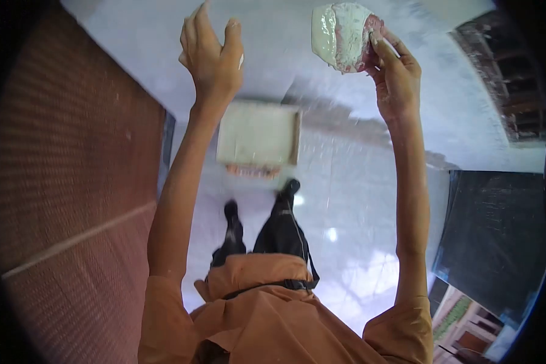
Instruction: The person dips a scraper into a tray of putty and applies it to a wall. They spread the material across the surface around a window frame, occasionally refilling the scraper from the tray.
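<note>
In the upper right of the head view, my right hand (397, 76) is closed on the edge of a flat reddish piece coated in wet white paste (346, 39). It looks like a putty spreader, but the coating hides its exact kind. The paste is thick and glossy on its left side, and the piece is held up in front of the pale wall (273, 48). My left hand (212, 51) is raised at the upper left with its thumb apart from the fingers. Nothing is in it, and a white smear marks the thumb side.
A shallow white tray-like box (258, 133) stands in front of my feet, reddish along its near edge. Brown ribbed sheeting (79, 151) lines the left. On the right are a dark board (491, 224) and a dark grille opening (509, 73) in the wall. The pale floor (346, 200) shines.
</note>
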The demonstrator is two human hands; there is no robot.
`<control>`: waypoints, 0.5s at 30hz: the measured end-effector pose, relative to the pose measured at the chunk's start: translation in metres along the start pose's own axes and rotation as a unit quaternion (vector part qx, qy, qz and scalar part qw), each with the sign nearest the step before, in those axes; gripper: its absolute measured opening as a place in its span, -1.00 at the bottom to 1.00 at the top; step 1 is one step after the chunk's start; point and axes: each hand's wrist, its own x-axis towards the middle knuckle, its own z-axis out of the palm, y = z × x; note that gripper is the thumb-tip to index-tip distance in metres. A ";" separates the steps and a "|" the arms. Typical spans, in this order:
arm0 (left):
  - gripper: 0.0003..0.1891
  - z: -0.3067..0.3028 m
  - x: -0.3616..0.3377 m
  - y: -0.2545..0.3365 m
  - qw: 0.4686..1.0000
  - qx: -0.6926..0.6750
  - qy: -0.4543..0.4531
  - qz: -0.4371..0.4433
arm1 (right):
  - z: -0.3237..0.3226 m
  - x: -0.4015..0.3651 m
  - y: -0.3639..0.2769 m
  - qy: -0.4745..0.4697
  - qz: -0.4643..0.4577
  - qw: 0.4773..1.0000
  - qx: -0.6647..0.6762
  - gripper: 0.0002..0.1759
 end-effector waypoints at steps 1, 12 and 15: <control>-0.34 -0.008 -0.028 -0.026 0.998 -0.051 -0.003 -0.031 | 0.010 -0.019 0.022 -0.004 0.036 0.999 -0.014 -0.61; -0.27 0.035 -0.240 -0.192 0.826 -0.169 -0.025 -0.537 | 0.030 -0.115 0.310 0.026 0.243 0.962 -0.124 -0.64; -0.30 0.053 -0.270 -0.211 0.705 -0.239 -0.027 -0.667 | 0.035 -0.134 0.350 -0.008 0.190 0.941 -0.279 -0.68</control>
